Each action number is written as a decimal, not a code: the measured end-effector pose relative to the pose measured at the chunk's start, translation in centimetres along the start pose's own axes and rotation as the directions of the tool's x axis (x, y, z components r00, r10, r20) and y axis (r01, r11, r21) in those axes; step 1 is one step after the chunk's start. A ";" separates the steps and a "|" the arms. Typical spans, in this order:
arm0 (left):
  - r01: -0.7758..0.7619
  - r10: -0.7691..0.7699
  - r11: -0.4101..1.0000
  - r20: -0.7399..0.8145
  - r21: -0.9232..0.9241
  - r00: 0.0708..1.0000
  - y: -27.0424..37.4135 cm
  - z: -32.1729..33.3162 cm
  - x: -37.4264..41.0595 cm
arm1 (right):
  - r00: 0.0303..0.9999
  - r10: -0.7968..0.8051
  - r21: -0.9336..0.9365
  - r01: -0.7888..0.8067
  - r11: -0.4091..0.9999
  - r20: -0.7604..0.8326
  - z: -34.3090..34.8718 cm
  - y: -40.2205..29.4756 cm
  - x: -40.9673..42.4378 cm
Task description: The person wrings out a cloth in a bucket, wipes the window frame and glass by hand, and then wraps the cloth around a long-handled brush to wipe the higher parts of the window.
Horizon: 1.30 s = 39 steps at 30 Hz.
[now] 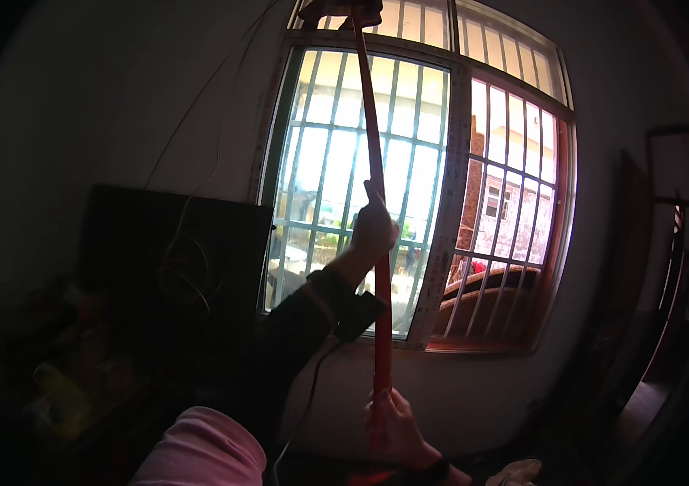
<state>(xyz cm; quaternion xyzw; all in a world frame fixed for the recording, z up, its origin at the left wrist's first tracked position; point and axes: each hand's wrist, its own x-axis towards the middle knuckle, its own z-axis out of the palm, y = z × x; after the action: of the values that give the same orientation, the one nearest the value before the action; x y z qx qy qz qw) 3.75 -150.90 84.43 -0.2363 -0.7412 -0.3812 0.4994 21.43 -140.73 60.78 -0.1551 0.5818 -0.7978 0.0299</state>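
A long red pole (383, 316) runs upright through the middle of the view, in front of a barred window (359, 152). My left hand (374, 229) is closed around it about halfway up. Lower down, my right hand (394, 422) grips the same pole near its bottom. At the pole's top end, a dark reddish cloth-like bundle (368, 11) lies over the upper window panes; whether it touches the glass I cannot tell. A dark device (359, 316) with a cable is strapped at my left forearm.
A large dark panel, perhaps a television screen (138, 243), stands left of the window, with loose wires (189, 109) hanging over it. Dim clutter with a yellowish bag (62, 398) lies at lower left. A doorway (663, 291) is at far right, and a pale crumpled bag (515, 472) is at the bottom.
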 end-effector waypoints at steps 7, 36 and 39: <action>0.174 -0.168 0.984 0.124 -0.042 0.978 0.1 -3.4 14.3 | 0.985 -0.166 -0.076 0.169 0.983 0.043 2.7 -7.0 11.6; 0.081 -0.005 0.966 0.295 -0.247 0.956 9.0 6.2 -8.0 | 0.980 -0.038 0.021 0.043 0.999 -0.193 -5.0 2.4 -8.0; 0.056 -0.010 0.980 0.230 -0.193 0.973 9.2 6.8 1.8 | 0.997 -0.059 0.079 0.063 0.995 -0.059 -5.4 -2.7 -1.8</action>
<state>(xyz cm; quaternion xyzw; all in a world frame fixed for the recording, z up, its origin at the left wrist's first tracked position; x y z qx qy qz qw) 5.97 -140.03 87.73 -0.3148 -0.7557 -0.4318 0.3786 22.03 -134.48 61.49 -0.1488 0.5448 -0.8252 -0.0049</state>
